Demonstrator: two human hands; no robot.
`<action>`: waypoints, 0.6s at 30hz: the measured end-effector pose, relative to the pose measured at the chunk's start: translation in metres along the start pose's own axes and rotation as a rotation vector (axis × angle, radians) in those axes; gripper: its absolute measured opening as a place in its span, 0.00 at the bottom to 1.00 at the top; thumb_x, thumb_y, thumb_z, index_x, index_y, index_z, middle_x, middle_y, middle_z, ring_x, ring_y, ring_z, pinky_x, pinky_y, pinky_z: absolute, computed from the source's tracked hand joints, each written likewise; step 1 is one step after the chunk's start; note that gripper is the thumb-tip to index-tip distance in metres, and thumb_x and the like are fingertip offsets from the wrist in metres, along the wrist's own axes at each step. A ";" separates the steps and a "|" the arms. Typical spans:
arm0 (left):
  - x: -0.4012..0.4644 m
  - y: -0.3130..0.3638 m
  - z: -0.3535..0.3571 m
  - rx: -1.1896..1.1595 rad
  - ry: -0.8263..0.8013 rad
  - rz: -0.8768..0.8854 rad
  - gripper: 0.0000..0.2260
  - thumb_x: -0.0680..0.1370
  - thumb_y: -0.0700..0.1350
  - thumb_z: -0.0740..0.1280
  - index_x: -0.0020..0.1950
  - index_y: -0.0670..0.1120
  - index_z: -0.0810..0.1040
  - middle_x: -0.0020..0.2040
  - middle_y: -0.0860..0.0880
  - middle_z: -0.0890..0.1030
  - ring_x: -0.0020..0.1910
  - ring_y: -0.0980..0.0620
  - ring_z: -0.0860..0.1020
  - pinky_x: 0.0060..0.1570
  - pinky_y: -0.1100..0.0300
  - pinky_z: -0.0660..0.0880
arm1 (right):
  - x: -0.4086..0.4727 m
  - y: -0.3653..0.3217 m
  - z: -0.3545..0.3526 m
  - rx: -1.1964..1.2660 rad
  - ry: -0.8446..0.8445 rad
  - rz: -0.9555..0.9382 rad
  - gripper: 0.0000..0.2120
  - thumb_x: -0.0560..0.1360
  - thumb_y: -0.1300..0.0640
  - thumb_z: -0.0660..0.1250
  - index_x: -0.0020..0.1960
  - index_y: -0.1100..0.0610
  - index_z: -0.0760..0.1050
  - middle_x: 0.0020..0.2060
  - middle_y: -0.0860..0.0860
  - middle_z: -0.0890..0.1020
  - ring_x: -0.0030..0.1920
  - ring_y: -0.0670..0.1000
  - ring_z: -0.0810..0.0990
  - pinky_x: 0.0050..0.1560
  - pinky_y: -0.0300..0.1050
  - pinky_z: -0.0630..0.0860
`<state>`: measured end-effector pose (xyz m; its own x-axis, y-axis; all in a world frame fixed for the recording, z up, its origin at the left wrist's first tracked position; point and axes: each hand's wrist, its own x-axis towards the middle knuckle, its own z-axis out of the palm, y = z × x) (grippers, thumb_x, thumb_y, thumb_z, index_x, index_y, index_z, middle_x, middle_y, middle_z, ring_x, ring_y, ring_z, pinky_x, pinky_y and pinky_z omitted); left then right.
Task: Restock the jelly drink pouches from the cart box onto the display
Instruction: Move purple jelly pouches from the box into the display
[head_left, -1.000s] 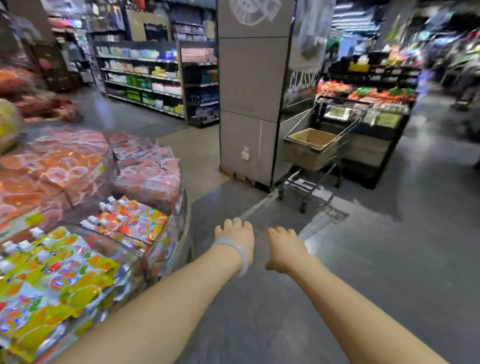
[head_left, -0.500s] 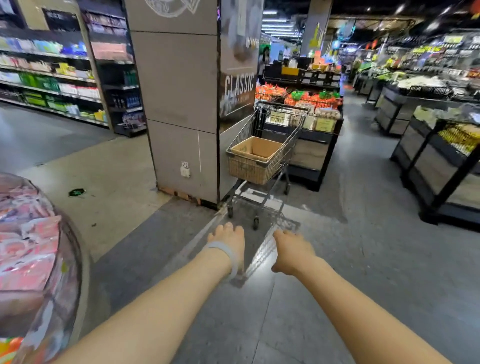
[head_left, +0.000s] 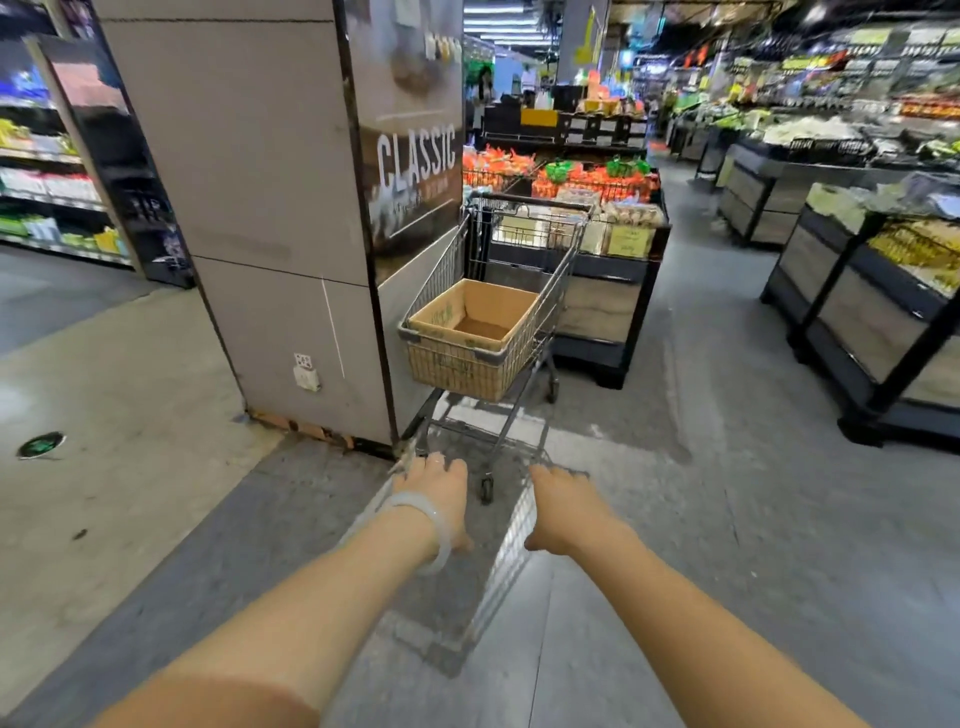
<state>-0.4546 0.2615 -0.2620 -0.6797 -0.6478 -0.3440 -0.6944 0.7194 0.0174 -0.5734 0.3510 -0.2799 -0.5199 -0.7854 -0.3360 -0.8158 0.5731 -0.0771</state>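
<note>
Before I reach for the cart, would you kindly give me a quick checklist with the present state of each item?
1. Left hand free: ok, holds nothing.
2. Right hand free: ok, holds nothing.
3. Cart within reach: not ok, it stands ahead beside the pillar.
4. Floor to the cart unobstructed: ok.
5. Box open: ok, top open.
6. Pouches left in box: cannot tell; only bare bottom shows.

Evenly lit from ceiling strip lights (head_left: 506, 23), dimmer overhead at right. Soft glare on the grey floor (head_left: 675, 519). Strong wide-angle bending at the edges. Smeared with motion blur, worst on the left shelves (head_left: 47, 192) and far displays.
</note>
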 end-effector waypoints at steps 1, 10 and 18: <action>0.023 -0.003 -0.010 -0.008 -0.007 -0.014 0.36 0.70 0.57 0.72 0.71 0.45 0.60 0.70 0.43 0.62 0.70 0.41 0.61 0.67 0.47 0.65 | 0.025 0.003 -0.010 0.006 -0.013 -0.006 0.35 0.71 0.52 0.73 0.71 0.58 0.59 0.66 0.58 0.69 0.65 0.61 0.68 0.63 0.54 0.71; 0.206 -0.050 -0.086 -0.078 0.017 -0.105 0.38 0.71 0.58 0.71 0.73 0.46 0.58 0.69 0.44 0.63 0.70 0.42 0.62 0.67 0.49 0.65 | 0.226 -0.011 -0.089 0.027 0.023 -0.105 0.18 0.73 0.61 0.66 0.61 0.57 0.65 0.59 0.58 0.72 0.59 0.60 0.72 0.53 0.53 0.72; 0.395 -0.112 -0.123 -0.071 -0.013 -0.062 0.33 0.71 0.58 0.70 0.68 0.46 0.62 0.67 0.44 0.65 0.68 0.42 0.64 0.63 0.49 0.67 | 0.412 -0.033 -0.121 0.055 -0.050 -0.058 0.29 0.70 0.56 0.73 0.65 0.57 0.63 0.62 0.57 0.71 0.62 0.60 0.70 0.56 0.53 0.72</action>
<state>-0.6741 -0.1057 -0.2846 -0.6321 -0.6870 -0.3586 -0.7504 0.6581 0.0618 -0.7917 -0.0200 -0.3024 -0.4575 -0.8057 -0.3762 -0.8286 0.5398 -0.1485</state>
